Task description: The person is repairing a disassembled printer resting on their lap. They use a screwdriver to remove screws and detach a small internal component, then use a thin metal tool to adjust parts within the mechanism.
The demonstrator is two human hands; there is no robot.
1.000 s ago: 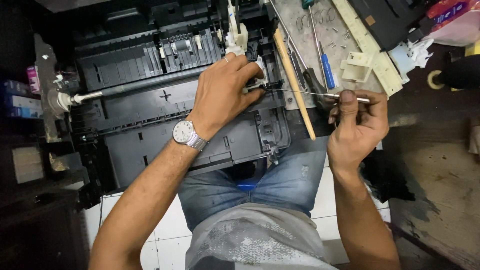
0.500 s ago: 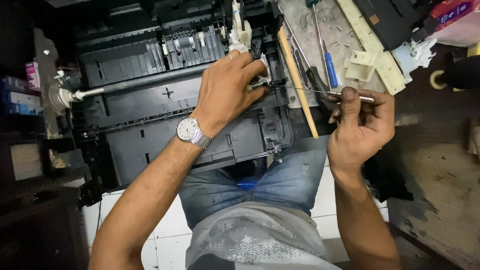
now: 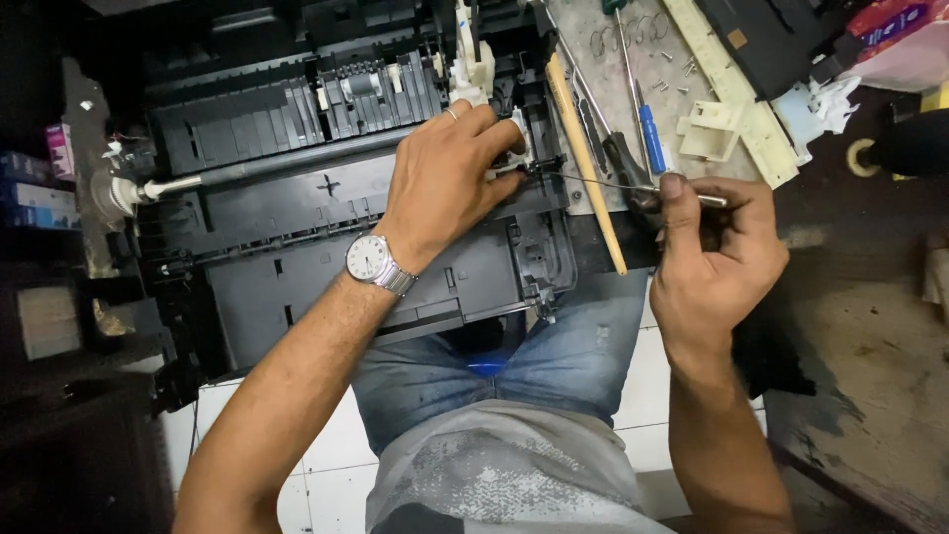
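So the biggest thing here is the black printer chassis (image 3: 297, 247), stripped of its covers and lying across the person's lap and the white tiled floor (image 3: 326, 455), its long side running left to right in the head view. A metal shaft (image 3: 173, 185) sticks out toward the left end, parallel to that long side, and a ribbed roller section (image 3: 326, 104) sits along the far edge.

The left hand (image 3: 445, 178), with a silver wristwatch (image 3: 374, 261), lies on top of the chassis near its right end. Its fingers are curled together and pinched on a small white plastic part (image 3: 518, 133) by the carriage area, thumb pressing from the near side.

The right hand (image 3: 717, 252) is just off the right edge of the chassis, closed in a fist-like pinch around a thin metal rod tool (image 3: 603, 183). The rod's long axis runs almost level, its tip pointing left into the chassis right beside the left hand's fingertips, while its butt end pokes out to the right past the thumb.

Between the two hands, a long wooden stick (image 3: 583, 163) lies diagonally, far end leaning left. Behind it, on a grey board (image 3: 593, 30), there's a blue-handled screwdriver (image 3: 649, 129) pointing away from the person, a cream plastic strip (image 3: 727, 84) on a slant, and a few loose screws (image 3: 682, 64)
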